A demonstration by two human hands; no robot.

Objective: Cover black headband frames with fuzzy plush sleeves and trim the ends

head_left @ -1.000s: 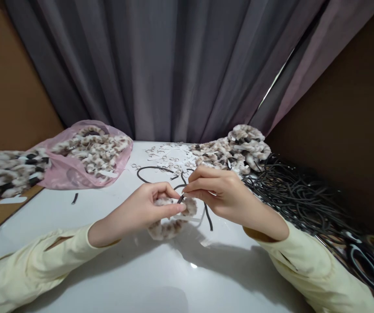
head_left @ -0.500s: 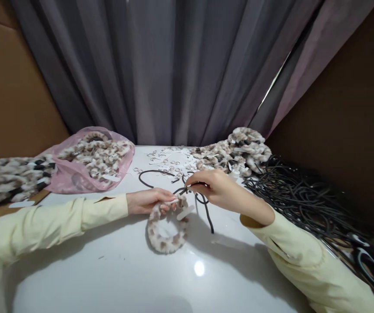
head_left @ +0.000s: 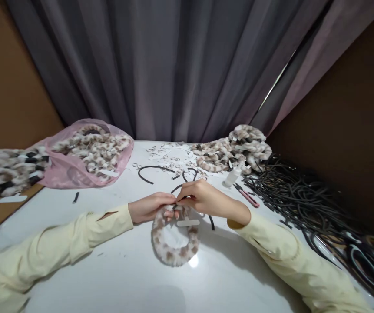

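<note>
A fluffy white ring with brown spots (head_left: 176, 256) hangs below my hands, just above or against the white table. My left hand (head_left: 152, 206) is closed on the top left of this ring, fingertips curled into the fur. My right hand (head_left: 203, 198) pinches at the top of the ring, its fingertips meeting those of my left. What it pinches is mostly hidden; a bit of black shows between the fingers. A white tag (head_left: 188, 223) sticks out at the ring's upper right. Behind my hands lie lengths of black cord (head_left: 146, 174), partly covered by my right hand.
A pink plastic bag (head_left: 64, 176) of furry rings stands at the left. More furry rings (head_left: 248, 143) are heaped at the back right. Small metal rings (head_left: 173, 161) lie scattered. At right are a small bottle (head_left: 232, 176), pink-handled snips (head_left: 248, 195) and tangled black cords (head_left: 291, 195).
My right hand has come down and left, from above the cords to the top of the ring. The furry ring has shifted slightly right and lower. The bottle and snips now show.
</note>
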